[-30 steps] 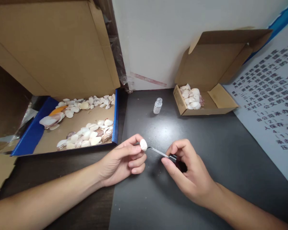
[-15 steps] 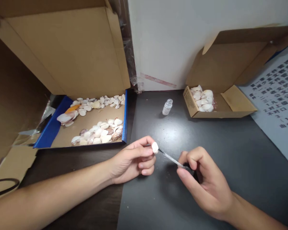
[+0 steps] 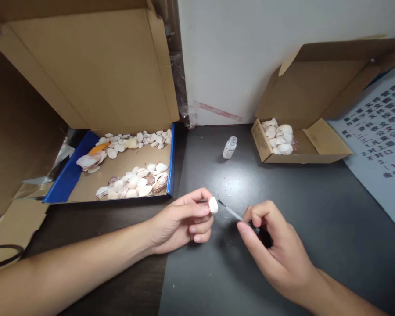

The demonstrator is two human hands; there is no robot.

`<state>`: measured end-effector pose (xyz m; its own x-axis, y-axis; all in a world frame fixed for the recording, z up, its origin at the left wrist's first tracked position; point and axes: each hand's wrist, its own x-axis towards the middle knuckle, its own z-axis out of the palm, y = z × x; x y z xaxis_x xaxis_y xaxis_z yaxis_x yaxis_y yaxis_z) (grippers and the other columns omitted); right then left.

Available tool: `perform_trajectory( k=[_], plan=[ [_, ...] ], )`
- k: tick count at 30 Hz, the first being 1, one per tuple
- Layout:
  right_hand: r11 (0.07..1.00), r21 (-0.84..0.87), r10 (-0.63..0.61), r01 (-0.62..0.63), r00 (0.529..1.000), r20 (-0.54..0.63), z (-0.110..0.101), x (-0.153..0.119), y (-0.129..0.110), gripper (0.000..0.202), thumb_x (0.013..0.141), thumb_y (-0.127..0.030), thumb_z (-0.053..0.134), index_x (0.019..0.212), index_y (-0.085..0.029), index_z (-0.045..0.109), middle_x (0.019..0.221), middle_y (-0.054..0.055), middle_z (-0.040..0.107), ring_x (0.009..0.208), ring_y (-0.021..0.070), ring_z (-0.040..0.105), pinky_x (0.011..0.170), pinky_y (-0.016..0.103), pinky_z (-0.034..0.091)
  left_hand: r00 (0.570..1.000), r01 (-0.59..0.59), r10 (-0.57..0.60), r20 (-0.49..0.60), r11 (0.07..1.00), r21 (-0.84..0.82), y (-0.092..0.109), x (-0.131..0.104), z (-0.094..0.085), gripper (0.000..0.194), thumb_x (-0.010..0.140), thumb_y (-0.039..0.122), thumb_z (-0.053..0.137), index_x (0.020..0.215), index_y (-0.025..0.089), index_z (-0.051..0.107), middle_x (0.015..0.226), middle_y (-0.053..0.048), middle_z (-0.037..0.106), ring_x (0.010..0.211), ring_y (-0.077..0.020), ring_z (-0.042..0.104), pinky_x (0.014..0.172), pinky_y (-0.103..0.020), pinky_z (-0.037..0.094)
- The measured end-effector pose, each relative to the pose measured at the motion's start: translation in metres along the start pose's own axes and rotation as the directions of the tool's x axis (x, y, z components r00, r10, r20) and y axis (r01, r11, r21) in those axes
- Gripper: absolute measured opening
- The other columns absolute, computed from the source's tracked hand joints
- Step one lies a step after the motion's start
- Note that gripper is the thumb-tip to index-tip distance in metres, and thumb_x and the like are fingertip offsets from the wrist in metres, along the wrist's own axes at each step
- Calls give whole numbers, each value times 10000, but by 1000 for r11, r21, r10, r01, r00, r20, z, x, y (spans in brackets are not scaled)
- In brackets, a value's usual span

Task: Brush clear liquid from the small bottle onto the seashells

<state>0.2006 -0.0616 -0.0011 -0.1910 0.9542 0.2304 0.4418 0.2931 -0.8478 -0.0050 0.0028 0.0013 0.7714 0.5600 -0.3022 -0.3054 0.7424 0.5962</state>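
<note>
Between the thumb and forefinger of my left hand (image 3: 187, 217) is a small white seashell (image 3: 213, 205). My right hand (image 3: 279, 250) is closed around the black cap of a thin brush (image 3: 231, 212), whose dark tip points at the shell with a narrow gap between them. Most of the cap is hidden by my fingers. Beyond both hands, a small clear glass bottle (image 3: 229, 148) with a label stands upright without its cap on the dark mat (image 3: 200, 281).
On the left, an open cardboard box (image 3: 85, 186) with blue sides holds several shells (image 3: 141, 181) in two groups. A smaller open box (image 3: 322, 158) at the back right holds white shells (image 3: 279, 137). A printed sheet (image 3: 382, 145) lies at the far right.
The brush tip has come away from the shell and now sits just right of it. My right hand has shifted slightly left, and the shell has turned a little in my left fingers.
</note>
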Motion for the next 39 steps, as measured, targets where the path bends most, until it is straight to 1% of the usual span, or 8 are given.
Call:
perform_trajectory(
  k=[7, 12, 16, 21, 25, 29, 34, 39],
  plan=[
    [993, 52, -111, 108, 992, 60, 2, -1, 2, 228, 921, -145, 493, 871, -272, 311, 677, -68, 420, 518, 122, 391, 500, 244, 347, 1000, 8, -8, -5, 1000, 0, 1, 0, 0, 47, 881, 178, 571, 837, 190, 561, 600, 66, 312, 498, -71, 226, 511, -223, 267],
    [1000, -21, 7, -7, 1000, -22, 1, -1, 0, 222, 933, -149, 500, 872, -270, 324, 693, -58, 443, 518, 117, 409, 467, 229, 328, 1000, 7, -7, -7, 1000, 6, 1, 0, 1, 61, 884, 179, 573, 824, 190, 563, 609, 63, 329, 496, -70, 230, 513, -224, 276],
    [989, 63, -139, 137, 990, 25, 1, -2, -1, 225, 907, -138, 498, 879, -270, 318, 669, -66, 425, 515, 121, 411, 502, 242, 356, 1000, 23, -23, -16, 1000, 10, 1, 0, 1, 58, 883, 195, 588, 831, 194, 564, 603, 68, 315, 495, -68, 218, 512, -218, 272],
    [999, -33, 16, -17, 1000, -20, 0, 0, -2, 232, 923, -141, 510, 854, -266, 327, 626, -80, 401, 461, 106, 368, 447, 230, 308, 1000, 21, -20, -21, 999, 26, 1, 0, 2, 72, 876, 209, 607, 821, 196, 563, 604, 67, 326, 494, -69, 230, 512, -219, 279],
    [991, 46, -125, 125, 992, -14, 0, 0, -2, 234, 901, -143, 508, 864, -270, 315, 644, -74, 402, 496, 118, 390, 486, 239, 343, 999, 26, -26, -19, 999, 26, 1, 0, 3, 60, 881, 196, 596, 831, 194, 562, 614, 66, 330, 496, -67, 230, 513, -219, 279],
    [998, -56, 1, -1, 1000, -15, 0, 0, -1, 234, 917, -140, 518, 858, -267, 330, 609, -89, 374, 452, 102, 357, 448, 229, 300, 1000, 21, -21, -2, 999, 28, 1, 0, 2, 58, 893, 177, 570, 840, 194, 556, 605, 65, 334, 498, -70, 234, 513, -219, 276],
    [992, 20, -121, 121, 993, -11, -1, -1, -2, 228, 902, -152, 511, 864, -268, 319, 650, -77, 400, 479, 106, 365, 475, 234, 333, 1000, 23, -23, -6, 999, 26, 0, -1, 2, 57, 897, 173, 563, 844, 191, 554, 617, 64, 335, 496, -67, 229, 513, -220, 278],
    [999, -15, -36, 36, 999, -6, -1, 0, -3, 241, 904, -133, 524, 860, -267, 328, 611, -89, 369, 447, 100, 353, 447, 230, 305, 1000, 24, -24, -7, 999, 27, 0, -1, 2, 60, 898, 174, 565, 842, 193, 552, 607, 64, 344, 496, -69, 231, 509, -218, 277]
  ],
)
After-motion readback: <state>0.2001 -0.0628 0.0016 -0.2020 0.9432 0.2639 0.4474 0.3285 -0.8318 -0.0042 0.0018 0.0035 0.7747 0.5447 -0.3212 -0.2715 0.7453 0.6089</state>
